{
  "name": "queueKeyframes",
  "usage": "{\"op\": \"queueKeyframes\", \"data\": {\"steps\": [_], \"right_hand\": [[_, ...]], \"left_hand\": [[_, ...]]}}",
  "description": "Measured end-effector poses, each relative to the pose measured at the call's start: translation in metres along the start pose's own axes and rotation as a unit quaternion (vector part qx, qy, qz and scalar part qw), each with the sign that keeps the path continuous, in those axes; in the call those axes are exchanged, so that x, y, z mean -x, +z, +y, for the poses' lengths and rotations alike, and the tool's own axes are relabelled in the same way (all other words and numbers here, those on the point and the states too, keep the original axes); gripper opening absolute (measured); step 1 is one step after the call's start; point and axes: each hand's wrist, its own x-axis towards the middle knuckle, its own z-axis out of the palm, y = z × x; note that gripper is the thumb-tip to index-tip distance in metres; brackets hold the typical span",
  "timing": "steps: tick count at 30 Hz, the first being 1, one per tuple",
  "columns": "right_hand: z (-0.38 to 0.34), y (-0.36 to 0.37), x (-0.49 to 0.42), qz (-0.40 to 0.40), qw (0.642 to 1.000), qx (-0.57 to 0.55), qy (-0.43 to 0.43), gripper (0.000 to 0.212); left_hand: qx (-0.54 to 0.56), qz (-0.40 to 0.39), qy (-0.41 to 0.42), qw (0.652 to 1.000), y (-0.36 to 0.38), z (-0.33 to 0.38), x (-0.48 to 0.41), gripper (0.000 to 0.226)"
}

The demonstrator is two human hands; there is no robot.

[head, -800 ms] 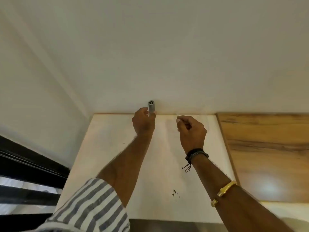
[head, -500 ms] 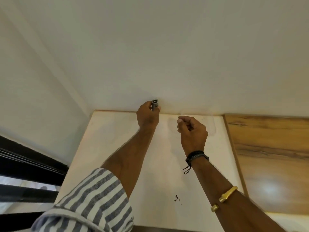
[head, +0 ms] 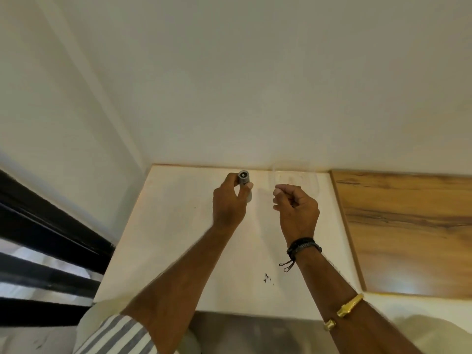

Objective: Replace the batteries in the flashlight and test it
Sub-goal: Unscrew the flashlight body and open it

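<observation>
My left hand (head: 227, 203) grips a small grey flashlight (head: 244, 178), held upright over the back of the white tabletop (head: 163, 238), with its round end facing me. To its right, my right hand (head: 297, 209) hovers with fingers curled and thumb pinched to the fingertips. I see nothing in it. The two hands are a short gap apart. No loose batteries are visible.
A faint clear container (head: 296, 176) seems to stand against the white wall behind my right hand. A wooden panel (head: 408, 226) adjoins the tabletop on the right. Black window bars (head: 46, 238) run along the left. Small dark specks (head: 267, 277) lie on the tabletop.
My left hand has tipped the flashlight so its end faces me and drawn it back from the wall. The right hand stays curled in the same place.
</observation>
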Motion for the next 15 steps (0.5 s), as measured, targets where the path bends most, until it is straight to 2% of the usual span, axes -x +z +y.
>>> {"op": "queueKeyframes", "data": {"steps": [9,15], "right_hand": [[0.001,-0.045,0.063,-0.022,0.999,-0.015,0.029,0.010],[-0.002,-0.065,0.094,-0.095,0.993,0.069,0.005,0.011]], "left_hand": [[-0.056,-0.056,0.073,0.994,-0.033,0.006,0.092,0.027],[-0.140,-0.097,0.109,0.979,-0.039,0.009,0.139,0.026]]}}
